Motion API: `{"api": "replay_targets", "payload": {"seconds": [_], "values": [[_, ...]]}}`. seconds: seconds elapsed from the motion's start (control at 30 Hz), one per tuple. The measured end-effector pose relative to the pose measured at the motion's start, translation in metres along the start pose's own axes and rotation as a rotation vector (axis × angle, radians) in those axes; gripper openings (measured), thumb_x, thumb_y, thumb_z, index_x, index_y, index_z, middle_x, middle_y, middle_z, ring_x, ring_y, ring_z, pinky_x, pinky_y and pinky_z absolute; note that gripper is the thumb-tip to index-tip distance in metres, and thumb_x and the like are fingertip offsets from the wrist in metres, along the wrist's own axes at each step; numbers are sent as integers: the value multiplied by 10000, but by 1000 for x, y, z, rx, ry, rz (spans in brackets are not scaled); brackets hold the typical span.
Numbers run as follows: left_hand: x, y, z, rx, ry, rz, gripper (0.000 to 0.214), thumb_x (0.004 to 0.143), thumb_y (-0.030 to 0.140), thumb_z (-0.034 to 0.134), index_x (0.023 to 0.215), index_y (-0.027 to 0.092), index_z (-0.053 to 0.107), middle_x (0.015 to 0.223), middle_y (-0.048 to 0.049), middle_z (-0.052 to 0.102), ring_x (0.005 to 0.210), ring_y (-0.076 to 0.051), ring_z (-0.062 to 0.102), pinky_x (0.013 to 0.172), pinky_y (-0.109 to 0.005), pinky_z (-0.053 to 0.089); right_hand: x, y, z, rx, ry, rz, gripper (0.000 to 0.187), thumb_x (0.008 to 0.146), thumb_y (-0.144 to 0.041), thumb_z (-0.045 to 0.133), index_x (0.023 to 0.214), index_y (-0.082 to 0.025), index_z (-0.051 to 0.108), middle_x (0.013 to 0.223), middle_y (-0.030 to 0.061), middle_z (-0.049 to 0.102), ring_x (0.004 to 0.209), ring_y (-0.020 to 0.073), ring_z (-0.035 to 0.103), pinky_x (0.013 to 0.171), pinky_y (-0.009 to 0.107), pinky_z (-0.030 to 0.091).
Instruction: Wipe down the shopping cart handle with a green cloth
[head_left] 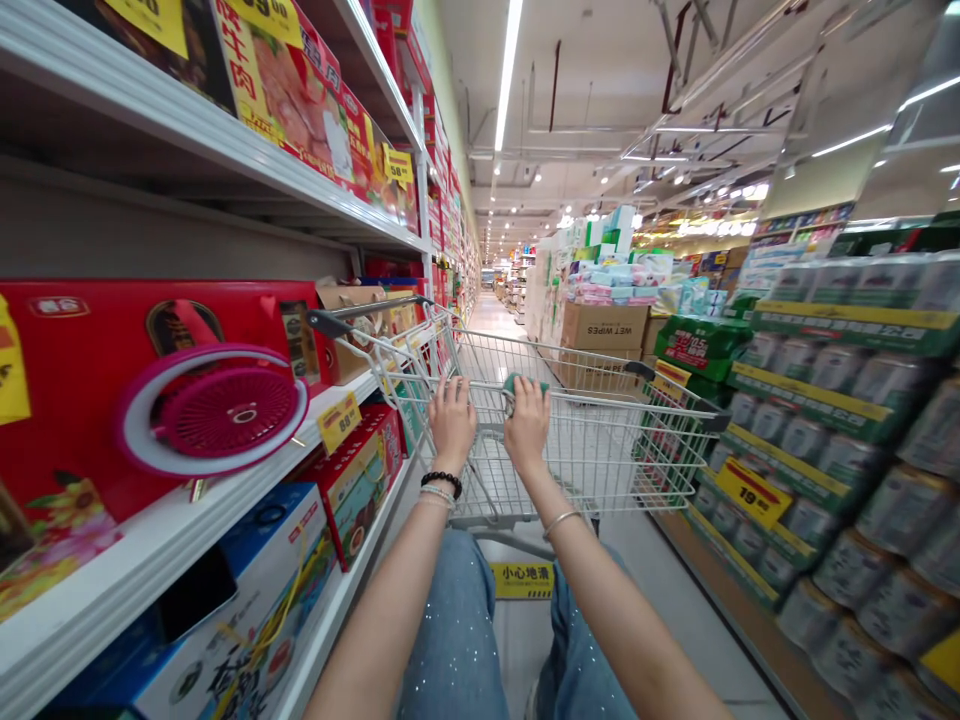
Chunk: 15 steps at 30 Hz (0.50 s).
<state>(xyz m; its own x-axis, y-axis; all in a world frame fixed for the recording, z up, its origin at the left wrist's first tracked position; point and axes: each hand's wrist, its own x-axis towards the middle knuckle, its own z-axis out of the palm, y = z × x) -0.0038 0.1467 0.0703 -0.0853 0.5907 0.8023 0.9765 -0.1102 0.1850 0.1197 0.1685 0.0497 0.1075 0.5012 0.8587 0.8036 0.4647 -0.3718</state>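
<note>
My left hand (pixel 452 422) and my right hand (pixel 527 426) both rest closed over the handle of a wire shopping cart (pixel 570 450), a little apart. A green grip section (pixel 523 383) of the handle shows between and just above my fingers. Nothing else is in either hand. The cart's basket stretches forward from the handle and looks unloaded, though its far corners are hard to see. Beaded bracelets circle my left wrist, and a thin bangle sits on my right wrist.
White shelves (pixel 165 540) on the left hold red gift boxes and a pink fan (pixel 225 410). Stacked green-banded cans (pixel 840 450) line the right. A yellow floor sign (pixel 523 580) lies below the cart. A cardboard box (pixel 604 326) stands ahead beside the aisle floor (pixel 487 315).
</note>
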Motion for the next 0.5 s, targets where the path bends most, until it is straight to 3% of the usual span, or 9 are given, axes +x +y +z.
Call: {"api": "replay_targets", "payload": {"seconds": [0.1, 0.17, 0.3, 0.4, 0.5], "values": [[-1, -1, -2, 0, -32, 6, 462, 916, 175, 422, 1363, 176, 538, 1480, -100, 513, 1444, -273, 356, 1118, -449, 406, 9, -38, 10, 25, -147, -102, 564, 852, -49, 396, 1401, -106, 509, 1459, 148, 525, 1433, 254, 372, 1215, 492, 208], [-1, -5, -6, 4, -56, 26, 469, 911, 153, 404, 1359, 177, 541, 1475, -91, 522, 1443, -253, 364, 1123, -437, 400, 12, -47, 9, 45, -208, -146, 551, 851, -61, 426, 1391, -110, 517, 1455, 143, 531, 1426, 252, 382, 1213, 475, 218], [1, -28, -20, 34, 19, 43, 464, 886, 183, 445, 1333, 193, 568, 1441, -84, 559, 1405, -250, 423, 1203, -480, 275, 15, -27, -9, 70, -223, -168, 628, 763, 12, 402, 1356, -135, 548, 1416, 101, 576, 1399, 229, 417, 1203, 442, 238], [5, -53, -31, 71, 126, -47, 486, 865, 223, 468, 1339, 160, 559, 1482, -106, 511, 1421, -270, 399, 1233, -506, 188, 22, -7, -24, 48, -211, -84, 625, 724, 22, 394, 1294, -136, 593, 1347, 110, 627, 1347, 234, 474, 1182, 448, 263], [8, -72, -36, 87, 108, -89, 565, 860, 235, 451, 1415, 129, 479, 1525, -119, 453, 1449, -271, 358, 1242, -516, 148, 31, -8, -29, 12, -261, -32, 562, 747, 5, 403, 1243, -141, 625, 1294, 128, 656, 1297, 243, 520, 1157, 449, 294]]}}
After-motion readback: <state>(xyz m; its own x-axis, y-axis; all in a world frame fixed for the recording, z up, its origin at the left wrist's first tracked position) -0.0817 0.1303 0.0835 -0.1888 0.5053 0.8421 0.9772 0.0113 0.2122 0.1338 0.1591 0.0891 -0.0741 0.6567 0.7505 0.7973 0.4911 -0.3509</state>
